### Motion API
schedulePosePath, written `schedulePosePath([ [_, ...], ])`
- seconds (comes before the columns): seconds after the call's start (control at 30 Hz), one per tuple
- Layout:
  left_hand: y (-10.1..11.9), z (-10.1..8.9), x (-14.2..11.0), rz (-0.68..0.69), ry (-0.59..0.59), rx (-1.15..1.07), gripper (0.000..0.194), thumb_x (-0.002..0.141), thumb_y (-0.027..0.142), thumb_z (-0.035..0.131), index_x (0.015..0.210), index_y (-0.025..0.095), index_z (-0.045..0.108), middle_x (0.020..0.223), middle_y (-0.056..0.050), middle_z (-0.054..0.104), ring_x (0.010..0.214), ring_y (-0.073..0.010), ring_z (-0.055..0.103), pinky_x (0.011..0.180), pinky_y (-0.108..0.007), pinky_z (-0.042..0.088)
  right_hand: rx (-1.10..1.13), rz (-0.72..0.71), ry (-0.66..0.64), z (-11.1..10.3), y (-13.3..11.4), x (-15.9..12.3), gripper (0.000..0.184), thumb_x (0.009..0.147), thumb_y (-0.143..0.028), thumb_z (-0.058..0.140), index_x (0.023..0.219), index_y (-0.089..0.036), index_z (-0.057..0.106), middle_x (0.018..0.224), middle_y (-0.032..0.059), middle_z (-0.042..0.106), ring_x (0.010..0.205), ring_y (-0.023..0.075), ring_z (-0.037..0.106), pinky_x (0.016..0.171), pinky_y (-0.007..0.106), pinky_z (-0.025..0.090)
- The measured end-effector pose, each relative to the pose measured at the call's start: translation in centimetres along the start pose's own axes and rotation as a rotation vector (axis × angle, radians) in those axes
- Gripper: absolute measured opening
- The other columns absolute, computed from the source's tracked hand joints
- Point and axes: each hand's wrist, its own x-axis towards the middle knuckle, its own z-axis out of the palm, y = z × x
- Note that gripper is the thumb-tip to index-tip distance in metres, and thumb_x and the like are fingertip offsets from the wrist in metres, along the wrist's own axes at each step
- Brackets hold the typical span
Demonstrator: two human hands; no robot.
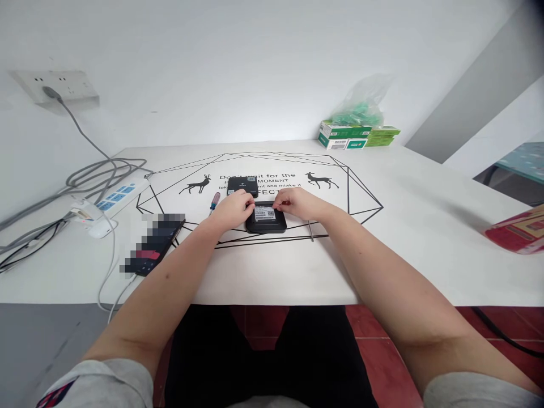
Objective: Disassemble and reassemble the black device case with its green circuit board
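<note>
A black rectangular case (266, 229) with a raised rim lies on the table before me. Inside it is a dark part carrying a white printed label (264, 213). My left hand (235, 208) is closed at the case's upper left edge, fingers bent against it. At the upper right corner of the label, my right hand (296, 203) has its fingertips pinched together; whatever is between them is too small to make out. Just behind the left hand lies a flat black cover (242, 184). A screwdriver (215, 200) with a clear, coloured handle rests left of it.
A thin metal tool (310, 231) lies below my right wrist. At left are a phone (159, 243), a power strip (123, 195) and coiled grey cables (91, 173). Green boxes (346, 136) with a plastic bag stand at the back; a red package (516, 231) is at right.
</note>
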Motion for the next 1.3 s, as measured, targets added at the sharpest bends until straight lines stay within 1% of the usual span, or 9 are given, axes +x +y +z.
schedulePosePath([
  [0.13, 0.4, -0.6, -0.1, -0.033, -0.002, 0.015, 0.021, 0.105, 0.029, 0.052, 0.102, 0.022, 0.072, 0.113, -0.009, 0.072, 0.107, -0.0276, 0.071, 0.096, -0.041, 0.056, -0.064, 0.078, 0.127, -0.6, 0.0, -0.2, 0.029, 0.095, -0.017, 0.059, 0.108, -0.022, 0.085, 0.114, 0.0108, 0.082, 0.098, 0.0249, 0.074, 0.098, 0.041, 0.058],
  [0.27, 0.7, -1.9, -0.6, -0.133, -0.08, -0.025, 0.04, 0.106, 0.053, 0.058, 0.128, 0.023, 0.072, 0.134, -0.012, 0.074, 0.125, -0.0331, 0.069, 0.112, -0.049, 0.051, -0.261, 0.432, 0.343, -1.8, 0.8, -0.6, 0.029, 0.1, -0.036, 0.063, 0.116, -0.018, 0.08, 0.117, 0.0196, 0.08, 0.111, 0.0361, 0.074, 0.101, 0.052, 0.058],
  [0.37, 0.7, -2.8, -1.1, -0.121, -0.299, -0.018, 0.083, 0.089, 0.072, 0.074, 0.157, 0.028, 0.058, 0.156, -0.015, 0.066, 0.145, -0.0425, 0.058, 0.12, -0.059, 0.045, -0.268, 0.722, 0.189, -2.2, 1.6, -1.0, 0.053, 0.089, -0.056, 0.08, 0.123, -0.016, 0.075, 0.111, 0.0239, 0.079, 0.101, 0.0408, 0.076, 0.09, 0.056, 0.061],
  [0.43, 0.6, -3.2, -1.4, -0.072, -0.391, 0.011, 0.108, 0.076, 0.074, 0.084, 0.168, 0.03, 0.049, 0.166, -0.017, 0.057, 0.154, -0.0468, 0.047, 0.121, -0.062, 0.044, -0.2, 0.774, 0.095, -2.0, 1.7, -1.1, 0.058, 0.081, -0.051, 0.088, 0.123, -0.014, 0.073, 0.11, 0.0257, 0.079, 0.087, 0.0391, 0.076, 0.082, 0.055, 0.062],
  [0.6, 0.5, -3.0, -1.5, -0.021, -0.404, 0.028, 0.112, 0.076, 0.07, 0.083, 0.172, 0.028, 0.044, 0.167, -0.017, 0.054, 0.158, -0.0453, 0.042, 0.125, -0.059, 0.041, -0.117, 0.636, 0.237, -1.5, 0.9, -0.6, 0.054, 0.089, -0.036, 0.077, 0.139, -0.02, 0.064, 0.114, 0.0172, 0.079, 0.102, 0.0346, 0.076, 0.092, 0.047, 0.062],
  [0.83, 0.7, -2.0, -1.3, -0.017, -0.387, -0.007, 0.116, 0.074, 0.074, 0.084, 0.173, 0.028, 0.043, 0.166, -0.018, 0.053, 0.154, -0.0448, 0.044, 0.122, -0.058, 0.045, 0.279, 0.234, 0.769, -1.3, 0.5, -0.3, 0.064, 0.103, -0.057, 0.058, 0.159, -0.032, 0.039, 0.127, 0.0088, 0.068, 0.093, 0.0217, 0.076, 0.09, 0.044, 0.068],
  [0.93, 1.2, -1.9, -1.3, 0.015, -0.396, -0.015, 0.113, 0.076, 0.074, 0.083, 0.172, 0.03, 0.043, 0.167, -0.016, 0.053, 0.155, -0.0441, 0.043, 0.123, -0.057, 0.044, 0.199, 0.143, 0.816, -1.0, 0.0, -0.5, 0.067, 0.105, -0.065, 0.053, 0.163, -0.035, 0.036, 0.132, 0.0097, 0.067, 0.098, 0.0222, 0.075, 0.089, 0.042, 0.069],
  [1.17, 1.5, -1.9, -1.2, 0.062, -0.389, -0.013, 0.116, 0.072, 0.076, 0.086, 0.17, 0.029, 0.047, 0.163, -0.016, 0.057, 0.151, -0.0442, 0.047, 0.125, -0.054, 0.041, 0.089, 0.064, 0.84, -0.5, -1.7, -0.8, 0.05, 0.102, -0.056, 0.061, 0.144, -0.03, 0.06, 0.133, 0.0116, 0.071, 0.103, 0.0265, 0.073, 0.089, 0.045, 0.069],
  [1.3, 1.1, -1.6, -1.3, 0.066, -0.415, 0.001, 0.122, 0.073, 0.079, 0.085, 0.175, 0.031, 0.038, 0.176, -0.016, 0.044, 0.162, -0.0451, 0.033, 0.131, -0.059, 0.031, 0.025, 0.037, 0.803, -0.4, -2.5, -1.0, 0.044, 0.098, -0.051, 0.066, 0.136, -0.029, 0.067, 0.128, 0.01, 0.073, 0.103, 0.0269, 0.071, 0.09, 0.046, 0.068],
])
